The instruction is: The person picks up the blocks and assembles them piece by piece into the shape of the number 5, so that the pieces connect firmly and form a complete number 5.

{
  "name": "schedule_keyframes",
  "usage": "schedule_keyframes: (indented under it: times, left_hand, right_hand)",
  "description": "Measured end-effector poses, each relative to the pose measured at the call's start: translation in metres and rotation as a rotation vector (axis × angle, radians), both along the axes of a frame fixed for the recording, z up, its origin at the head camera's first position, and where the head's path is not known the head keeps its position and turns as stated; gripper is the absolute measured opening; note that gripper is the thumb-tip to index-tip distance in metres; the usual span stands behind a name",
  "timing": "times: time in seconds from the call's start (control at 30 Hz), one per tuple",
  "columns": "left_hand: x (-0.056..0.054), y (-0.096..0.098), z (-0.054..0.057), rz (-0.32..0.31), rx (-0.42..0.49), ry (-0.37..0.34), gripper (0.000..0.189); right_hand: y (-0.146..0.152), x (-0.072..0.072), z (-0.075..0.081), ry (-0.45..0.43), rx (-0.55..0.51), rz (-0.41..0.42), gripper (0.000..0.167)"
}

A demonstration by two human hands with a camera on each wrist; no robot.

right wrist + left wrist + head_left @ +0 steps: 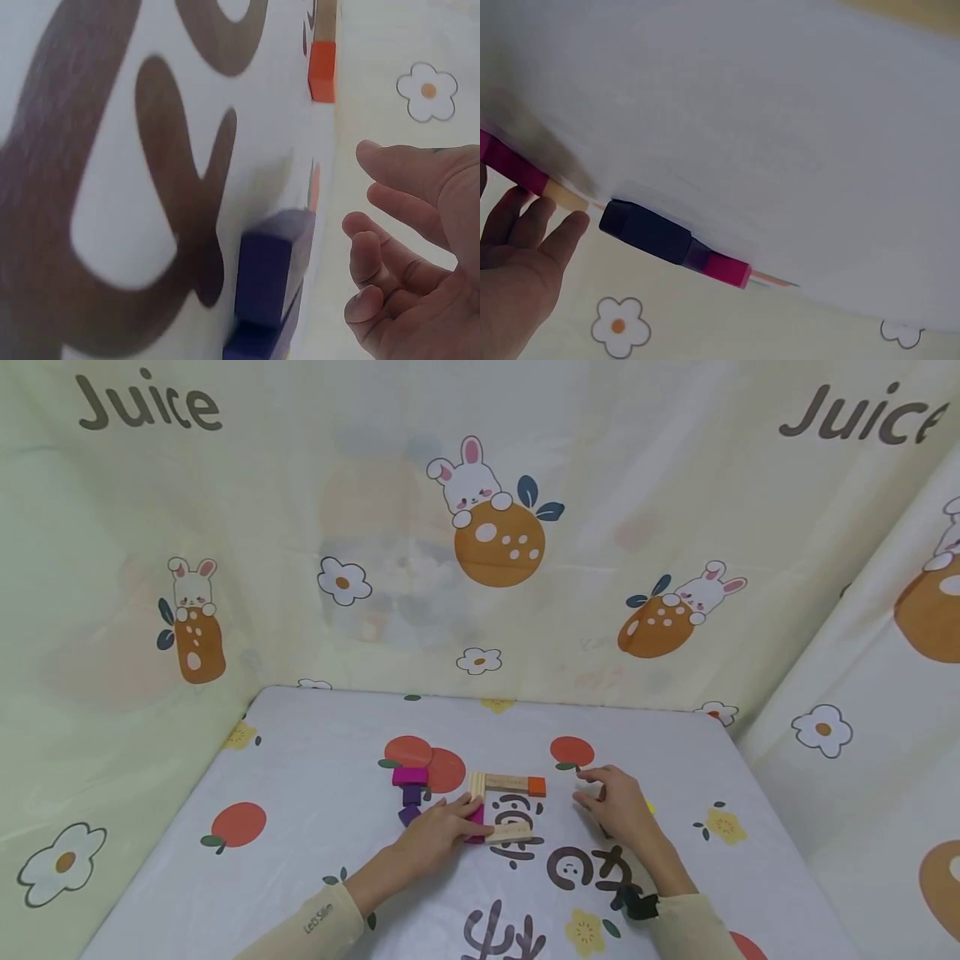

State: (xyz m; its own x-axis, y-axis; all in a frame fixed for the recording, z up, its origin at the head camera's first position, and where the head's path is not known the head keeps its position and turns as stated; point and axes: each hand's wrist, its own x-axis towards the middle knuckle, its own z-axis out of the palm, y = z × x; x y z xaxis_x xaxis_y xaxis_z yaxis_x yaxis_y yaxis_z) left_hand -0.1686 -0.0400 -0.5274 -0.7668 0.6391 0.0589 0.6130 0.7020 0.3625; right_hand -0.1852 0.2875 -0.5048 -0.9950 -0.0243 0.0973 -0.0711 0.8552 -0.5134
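Observation:
My left hand (438, 828) rests against a small block layout, its fingertips at a magenta block (477, 816) and an upright-lying plain wooden block (477, 783). Its thumb lies by a lower wooden block (512, 833). From the top, another wooden block (507, 782) runs right to an orange block (537, 787). My right hand (618, 806) hovers to the right, thumb and fingers apart with nothing between them. Beneath it, in the right wrist view, are purple blocks (262, 277). A yellow block (650, 807) peeks out behind that hand.
Left of the layout stand a magenta block (410, 776) and two dark purple blocks (411, 795), the lower one turned askew. A white cloth (300, 877) printed with fruit, flowers and lettering covers the table. Printed curtains (390, 635) rise along its back and sides.

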Motion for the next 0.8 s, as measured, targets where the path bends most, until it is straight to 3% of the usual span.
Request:
schedule_keyframes:
  times: [0.27,0.6,0.8]
  left_hand:
    - [0.001,0.001,0.004,-0.007,0.005,-0.011,0.040]
    - [-0.001,0.002,0.005,-0.009,-0.007,-0.007,0.039]
    - [0.001,0.000,0.005,0.003,0.000,-0.022,0.040]
  right_hand:
    - [0.021,0.004,0.000,0.028,0.000,-0.009,0.039]
    - [0.055,0.013,0.007,-0.005,-0.002,-0.062,0.038]
    - [0.075,0.020,0.000,-0.047,0.032,-0.104,0.038]
